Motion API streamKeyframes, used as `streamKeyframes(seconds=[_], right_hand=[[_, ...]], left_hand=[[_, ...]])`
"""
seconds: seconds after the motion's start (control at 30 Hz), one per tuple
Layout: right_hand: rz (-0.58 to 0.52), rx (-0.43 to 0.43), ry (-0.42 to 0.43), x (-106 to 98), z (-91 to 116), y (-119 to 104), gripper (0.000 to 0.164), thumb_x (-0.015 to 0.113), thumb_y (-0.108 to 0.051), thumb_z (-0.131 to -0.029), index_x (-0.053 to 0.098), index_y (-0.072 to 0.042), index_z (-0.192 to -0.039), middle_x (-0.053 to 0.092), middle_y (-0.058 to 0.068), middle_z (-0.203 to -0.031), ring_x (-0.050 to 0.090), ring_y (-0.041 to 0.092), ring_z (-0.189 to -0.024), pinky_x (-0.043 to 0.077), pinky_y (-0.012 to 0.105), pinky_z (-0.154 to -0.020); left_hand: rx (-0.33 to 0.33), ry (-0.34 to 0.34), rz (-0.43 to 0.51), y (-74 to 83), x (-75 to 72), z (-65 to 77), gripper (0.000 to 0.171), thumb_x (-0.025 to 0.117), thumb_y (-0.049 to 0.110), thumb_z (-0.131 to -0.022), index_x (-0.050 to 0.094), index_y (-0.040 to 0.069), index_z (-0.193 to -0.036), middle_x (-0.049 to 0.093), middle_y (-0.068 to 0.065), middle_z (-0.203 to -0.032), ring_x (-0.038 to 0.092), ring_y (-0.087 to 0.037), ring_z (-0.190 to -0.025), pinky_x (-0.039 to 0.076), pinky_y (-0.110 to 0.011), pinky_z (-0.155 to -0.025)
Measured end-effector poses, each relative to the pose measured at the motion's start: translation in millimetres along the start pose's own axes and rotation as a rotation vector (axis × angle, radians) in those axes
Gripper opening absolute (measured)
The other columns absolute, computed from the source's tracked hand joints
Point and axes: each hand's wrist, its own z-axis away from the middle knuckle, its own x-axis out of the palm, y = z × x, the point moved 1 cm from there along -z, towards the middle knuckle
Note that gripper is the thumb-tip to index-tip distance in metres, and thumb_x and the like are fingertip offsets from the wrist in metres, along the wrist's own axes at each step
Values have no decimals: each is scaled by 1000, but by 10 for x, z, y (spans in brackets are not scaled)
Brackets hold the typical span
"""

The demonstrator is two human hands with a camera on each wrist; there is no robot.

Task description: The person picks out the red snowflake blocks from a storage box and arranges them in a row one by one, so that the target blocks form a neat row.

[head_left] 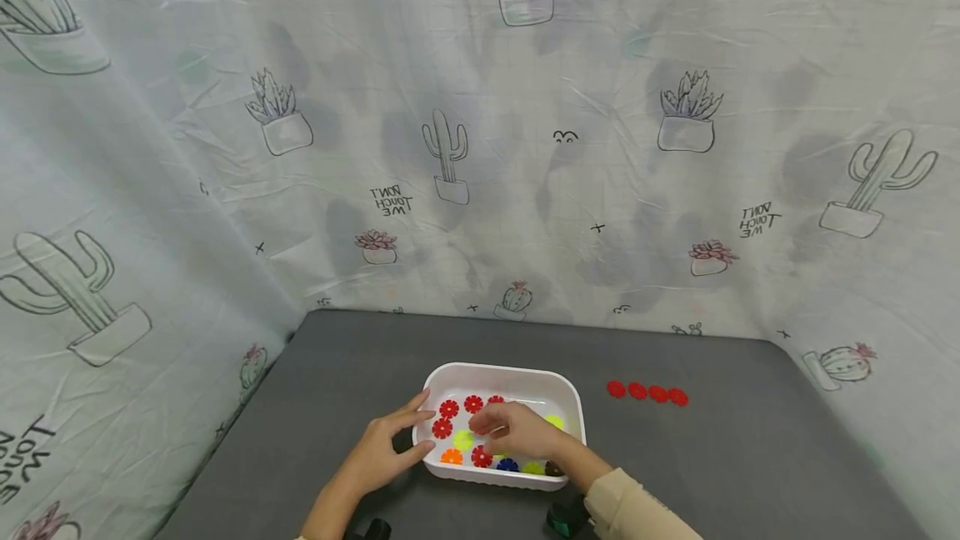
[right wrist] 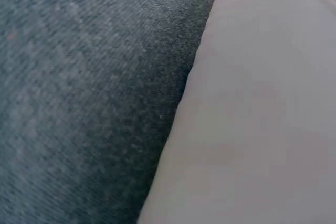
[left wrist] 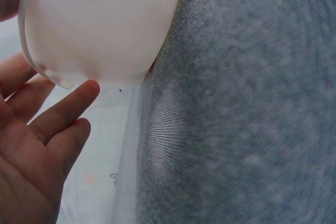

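Observation:
A white plastic tray (head_left: pixel 498 371) holds several notched discs: red discs (head_left: pixel 448 408), yellow-green discs (head_left: pixel 462 440), an orange disc (head_left: pixel 452 457) and a dark blue disc (head_left: pixel 507 464). At its left end my left hand (head_left: pixel 378 450) touches the rim with spread, fairly straight fingers; the left wrist view shows fingertips (left wrist: pixel 92 86) by the tray wall (left wrist: pixel 105 24). My right hand (head_left: pixel 522 432) reaches inside the tray over the discs, its thumb and fingers bent but apart. A red disc shows partly beneath those fingers. In the right wrist view, the tray's outer wall (right wrist: pixel 252 98) hides most of that hand.
On the grey table (head_left: pixel 720 457), right of the tray, several red discs (head_left: pixel 648 392) lie in a slanting row. A white curtain (head_left: pixel 510 190) with cactus prints stands behind and at the sides. Dark objects, partly visible, are near both wrists.

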Motion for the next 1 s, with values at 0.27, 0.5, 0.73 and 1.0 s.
streamKeyframes(seconds=[0.27, 0.5, 0.73, 1.0], right_hand=[[75, 28, -45, 33, 0, 31, 30, 70, -4, -80, 67, -10, -109, 69, 1, -107, 63, 11, -97, 53, 26, -88], [112, 29, -31, 72, -16, 67, 29, 73, -3, -78, 68, -12, -106, 69, -4, -101, 62, 5, -92, 52, 23, -87], [303, 3, -28, 98, -25, 55, 30, 76, -11, -77, 69, -18, -106, 66, -12, -99, 55, -1, -88, 49, 22, -90], [461, -113, -39, 106, -57, 49, 25, 75, -11, -78, 69, -16, -101, 64, -11, -97, 52, -2, -84, 48, 18, -85]], left_hand=[[-40, -10, 20, 19, 3, 7, 46, 71, 36, -83, 65, 14, -123, 45, 1, -145, 49, -22, -129, 43, -52, -100], [-19, -5, -1, 7, 2, -6, 47, 69, 39, -84, 65, 13, -123, 46, -1, -145, 50, -25, -128, 43, -54, -99], [-17, 14, -6, 9, 18, -12, 45, 71, 37, -83, 66, 14, -122, 47, 1, -144, 51, -25, -127, 44, -53, -98], [-19, 13, -8, 11, 28, -21, 44, 71, 34, -83, 66, 13, -121, 48, -2, -144, 51, -26, -127, 43, -54, -98]])
